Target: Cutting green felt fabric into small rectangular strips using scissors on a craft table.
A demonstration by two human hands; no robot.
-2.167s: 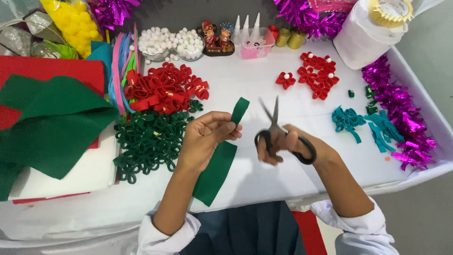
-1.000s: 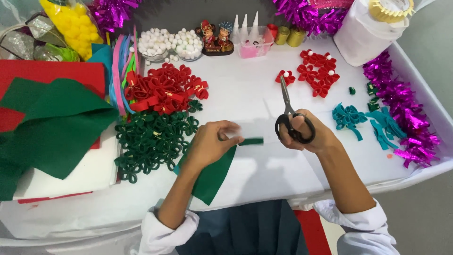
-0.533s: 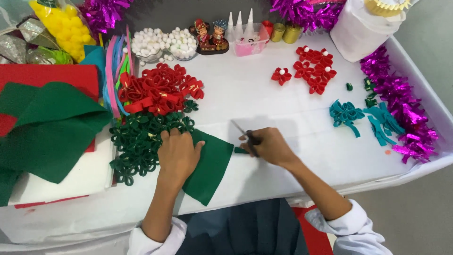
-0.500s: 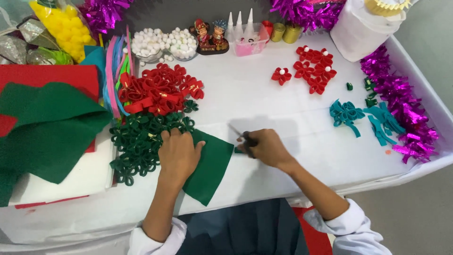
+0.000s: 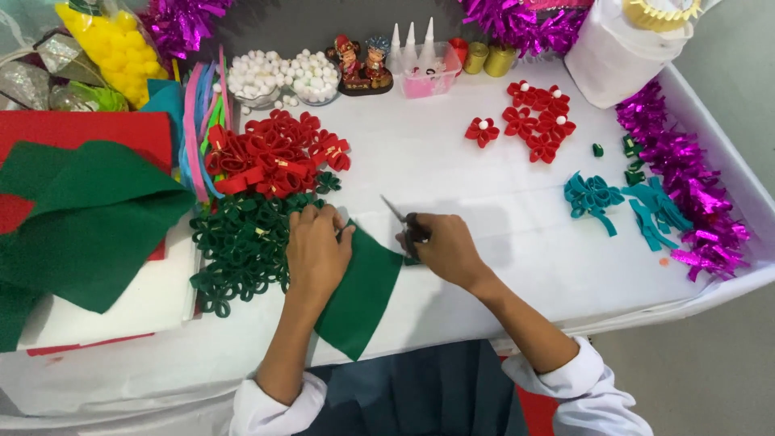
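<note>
At the far left of the desk (image 5: pixel 452 178) lie folded sheets of green felt (image 5: pixel 89 218) over red ones. Next to them sits a heap of finished red loop flowers (image 5: pixel 274 157) above a heap of green loop flowers (image 5: pixel 242 242). The left hand (image 5: pixel 316 252) lies flat, fingers spread, pressing the green felt piece (image 5: pixel 363 295) to the desk beside the green heap, holding nothing in its grip. Just right of it, the right hand (image 5: pixel 444 246) has its grip closed around the handles of the scissors (image 5: pixel 402 222), whose blades point up and left at the felt's right edge; a small green offcut (image 5: pixel 412 260) shows under the hand. Further right lie red flowers with white centres (image 5: pixel 537 125), teal loops (image 5: pixel 597 198) and purple tinsel (image 5: pixel 686 186). Judging by the piles, many flowers are made, while most of this felt piece remains uncut.
</note>
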